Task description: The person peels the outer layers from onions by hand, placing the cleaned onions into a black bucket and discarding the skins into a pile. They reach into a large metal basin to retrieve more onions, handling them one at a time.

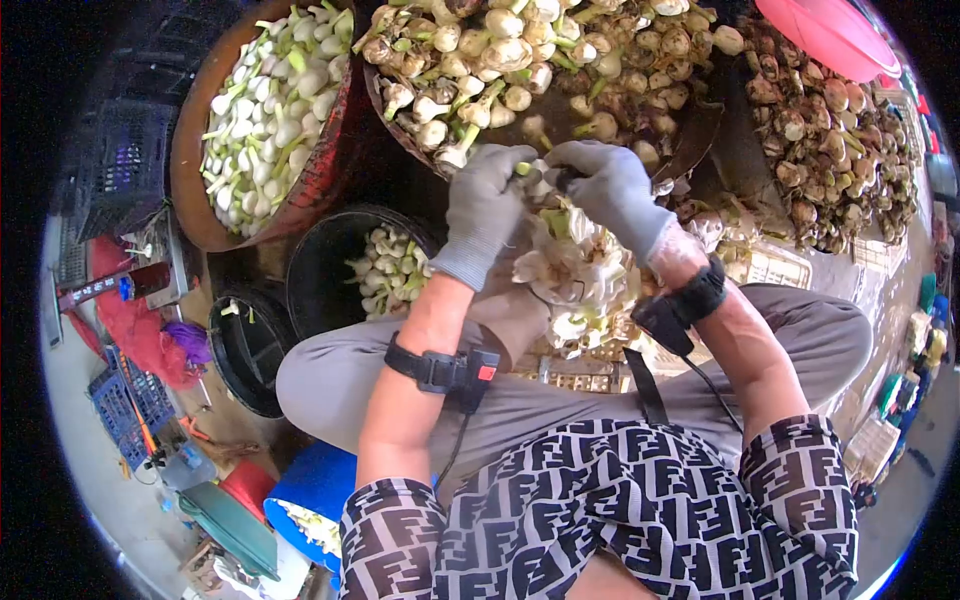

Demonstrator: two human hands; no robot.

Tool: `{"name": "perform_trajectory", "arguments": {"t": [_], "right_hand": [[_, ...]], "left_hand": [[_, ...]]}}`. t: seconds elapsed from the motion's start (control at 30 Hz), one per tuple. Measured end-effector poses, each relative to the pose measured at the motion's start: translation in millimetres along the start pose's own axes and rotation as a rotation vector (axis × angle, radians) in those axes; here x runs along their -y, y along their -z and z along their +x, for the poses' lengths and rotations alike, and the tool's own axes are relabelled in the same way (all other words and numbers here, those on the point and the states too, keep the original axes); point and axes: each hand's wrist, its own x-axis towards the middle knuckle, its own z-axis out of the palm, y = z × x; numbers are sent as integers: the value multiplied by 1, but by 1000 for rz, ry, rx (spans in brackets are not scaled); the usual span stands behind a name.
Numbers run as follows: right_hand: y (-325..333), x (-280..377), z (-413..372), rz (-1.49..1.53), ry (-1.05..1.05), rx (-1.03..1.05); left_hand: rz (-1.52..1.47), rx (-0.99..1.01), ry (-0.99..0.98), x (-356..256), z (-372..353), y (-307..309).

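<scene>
A garlic bulb (537,186) with a short green stem sits between my two gloved hands. My left hand (484,208) pinches it at the stem end, fingers closed. My right hand (610,192) is closed right at the bulb's other side; a small dark patch shows under its fingers, and I cannot tell what it is. Just beyond both hands is a wide basin (712,128) of unpeeled garlic bulbs (470,70) with brownish skins. Loose papery garlic skins (580,265) lie heaped below my hands, between my knees.
Peeled white garlic with green stems (268,125) fills a rusty red tub (190,150) at left. Nearer stand a black bucket (305,270) with more garlic and a black basin (235,345). Brown bulbs (835,150) are piled at right, under a pink basin (835,35). A blue bucket (310,475) is at lower left.
</scene>
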Motion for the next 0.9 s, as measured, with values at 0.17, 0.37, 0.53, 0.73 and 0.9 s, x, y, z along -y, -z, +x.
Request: {"name": "perform_trajectory", "arguments": {"t": [0.17, 0.37, 0.53, 0.73, 0.9], "right_hand": [[-10, 8, 2, -330, 12, 72], [-2, -20, -4, -244, -227, 67], [5, -9, -10, -101, -215, 0], [-4, 12, 2, -250, -143, 201], [-1, -10, -7, -232, -203, 174]], "left_hand": [[46, 88, 26, -9, -2, -1], [-441, 45, 17, 9, 2, 5], [-228, 82, -51, 2, 7, 8], [97, 138, -138, -10, 0, 1], [-339, 217, -94, -4, 1, 7]]}}
